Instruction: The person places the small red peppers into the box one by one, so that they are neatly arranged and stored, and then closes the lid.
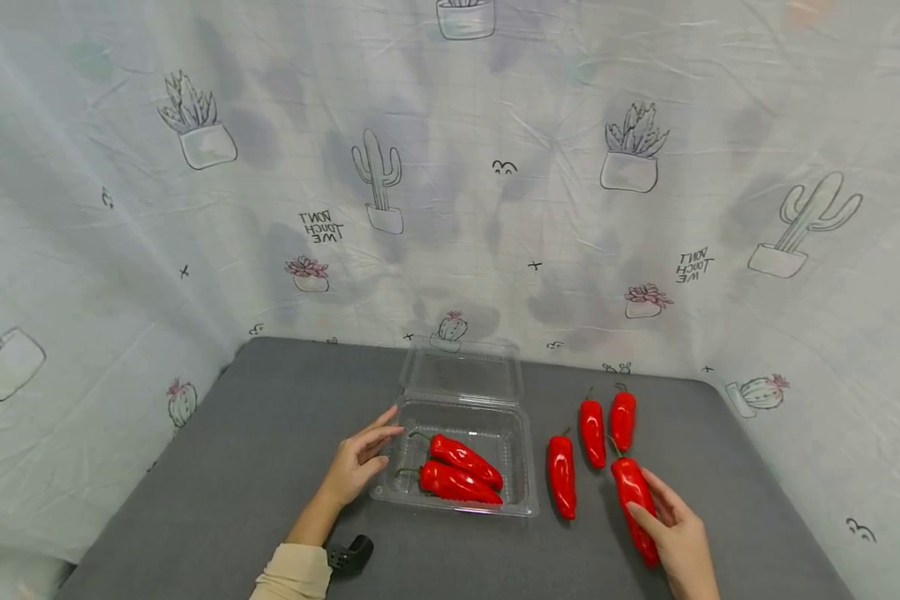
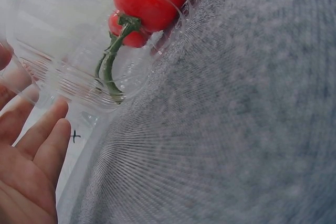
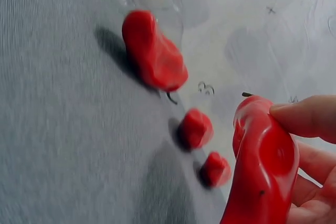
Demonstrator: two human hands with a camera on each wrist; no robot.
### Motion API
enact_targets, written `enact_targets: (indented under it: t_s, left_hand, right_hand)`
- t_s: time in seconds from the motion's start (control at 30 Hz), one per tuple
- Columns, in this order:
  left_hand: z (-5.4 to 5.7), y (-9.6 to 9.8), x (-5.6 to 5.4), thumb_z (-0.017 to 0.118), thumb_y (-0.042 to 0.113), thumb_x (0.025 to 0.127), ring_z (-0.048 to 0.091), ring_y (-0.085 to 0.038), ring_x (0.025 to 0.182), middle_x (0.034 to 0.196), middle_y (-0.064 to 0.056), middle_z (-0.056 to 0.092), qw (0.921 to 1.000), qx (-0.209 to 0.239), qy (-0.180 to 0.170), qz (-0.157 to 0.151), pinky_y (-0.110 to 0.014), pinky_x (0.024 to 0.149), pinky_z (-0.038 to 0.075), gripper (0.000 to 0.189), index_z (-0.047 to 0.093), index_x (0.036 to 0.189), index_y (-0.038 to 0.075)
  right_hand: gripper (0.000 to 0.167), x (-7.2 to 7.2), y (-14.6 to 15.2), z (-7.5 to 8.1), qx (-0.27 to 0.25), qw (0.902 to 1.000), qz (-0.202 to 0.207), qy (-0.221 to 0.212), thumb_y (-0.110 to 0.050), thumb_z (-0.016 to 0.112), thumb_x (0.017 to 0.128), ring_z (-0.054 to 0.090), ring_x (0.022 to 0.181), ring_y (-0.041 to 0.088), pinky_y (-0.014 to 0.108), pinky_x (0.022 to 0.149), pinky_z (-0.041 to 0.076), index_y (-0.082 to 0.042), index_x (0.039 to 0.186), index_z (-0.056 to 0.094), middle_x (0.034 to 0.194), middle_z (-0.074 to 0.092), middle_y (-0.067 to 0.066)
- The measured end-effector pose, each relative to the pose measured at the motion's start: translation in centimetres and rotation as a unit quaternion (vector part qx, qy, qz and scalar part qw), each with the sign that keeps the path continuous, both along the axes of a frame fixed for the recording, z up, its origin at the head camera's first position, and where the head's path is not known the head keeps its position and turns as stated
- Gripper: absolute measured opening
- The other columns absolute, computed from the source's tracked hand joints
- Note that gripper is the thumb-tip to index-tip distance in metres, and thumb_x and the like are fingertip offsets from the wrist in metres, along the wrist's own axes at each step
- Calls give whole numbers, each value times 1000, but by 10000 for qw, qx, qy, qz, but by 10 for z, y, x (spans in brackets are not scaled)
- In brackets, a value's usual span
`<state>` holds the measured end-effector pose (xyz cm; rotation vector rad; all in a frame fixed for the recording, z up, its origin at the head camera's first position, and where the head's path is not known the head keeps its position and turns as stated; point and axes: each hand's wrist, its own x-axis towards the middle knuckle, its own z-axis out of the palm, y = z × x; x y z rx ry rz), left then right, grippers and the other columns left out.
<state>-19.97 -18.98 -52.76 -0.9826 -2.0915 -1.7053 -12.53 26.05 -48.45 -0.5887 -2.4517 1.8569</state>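
A clear plastic clamshell container (image 1: pixel 531 467) stands on the table with its lid (image 1: pixel 461 375) tipped back. Two long red peppers (image 1: pixel 453 483) with green stems lie inside it. My left hand (image 1: pixel 352 467) is at the container's left side, fingers fairly straight against or close to its wall; the left wrist view shows these fingers (image 2: pixel 44 132) by the ribbed plastic. Between thumb and fingers, my right hand (image 1: pixel 675 529) pinches another red pepper (image 1: pixel 633 500), which is lifted off the table in the right wrist view. Three more red peppers (image 1: pixel 562 479) lie right of the container.
A grey cloth-covered table (image 1: pixel 270 425) bears everything. Behind and beside it hangs a pale curtain (image 1: pixel 450 192) printed with potted cacti. A black band (image 1: pixel 351 554) sits at my left wrist, next to a beige sleeve (image 1: pixel 294 573).
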Motion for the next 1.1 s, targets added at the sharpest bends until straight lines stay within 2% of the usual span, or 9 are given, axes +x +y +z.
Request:
enact_targets:
  t_s: [0.1,0.3,0.4,0.63,0.67,0.8,0.9,1.0,1.1]
  left_hand:
    - [0,1,1,51,-18,81,43,-23,133,144,-36,32,10000,46,25,-14,-20,104,39,40,53,121,-17]
    - [-2,0,1,52,-17,80,42,-20,134,144,-34,33,9998,73,-204,54,-19,104,39,43,55,122,-13]
    - [-4,0,0,52,-16,80,42,-23,134,143,-36,32,9997,47,-225,78,-19,104,39,42,55,122,-13]
    - [-5,0,-2,51,-17,78,43,-22,133,141,-39,33,9999,142,70,19,-18,103,39,42,54,120,-16]
    - [-4,0,-2,51,-17,78,43,-21,133,141,-39,33,9999,138,73,28,-19,103,39,42,55,120,-16]
    - [-4,1,-1,52,-19,78,43,-21,133,141,-39,33,9999,111,-77,68,-19,103,39,43,55,120,-15]
    - [-4,1,0,52,-20,77,44,-23,132,141,-40,33,9998,89,-116,102,-20,103,40,43,55,120,-16]
    - [-1,2,0,51,-20,78,45,-24,132,141,-39,33,9999,77,-83,109,-20,103,40,42,55,120,-16]
    - [2,3,1,51,-20,77,46,-23,131,143,-36,34,9999,82,-44,84,-20,103,39,42,54,119,-18]
  right_hand:
    - [75,0,-6,5,76,9995,220,195,-34,71,84,48,91,-21,7,75,48,-8,146,37,146,37,17]
    - [66,-4,-20,10,63,9968,623,504,-29,70,85,50,98,-16,10,79,50,-7,141,43,129,49,-10]
    - [64,-7,-26,14,36,9954,755,586,-28,70,86,52,99,-13,11,80,50,-7,140,45,123,49,-17]
    - [58,-15,-40,21,17,9899,1036,964,-21,68,87,51,103,-14,11,82,50,-5,139,47,130,51,-4]
    - [57,-16,-42,23,-14,9889,1080,1017,-19,68,87,51,103,-14,12,81,51,-5,139,47,131,51,-1]
    - [54,-20,-52,27,-192,9841,1250,1250,-14,67,87,55,103,-8,16,79,53,-3,137,48,126,55,-7]
    - [53,-23,-59,29,-256,9787,1420,1461,-9,66,87,57,101,-5,16,79,53,-1,136,49,125,57,-4]
    - [52,-27,-65,31,-273,9732,1606,1623,-7,66,87,57,102,-5,14,81,52,1,135,49,132,53,16]
    - [52,-30,-70,33,-314,9708,1719,1644,-7,66,87,56,102,-5,14,81,52,1,135,49,135,50,22]
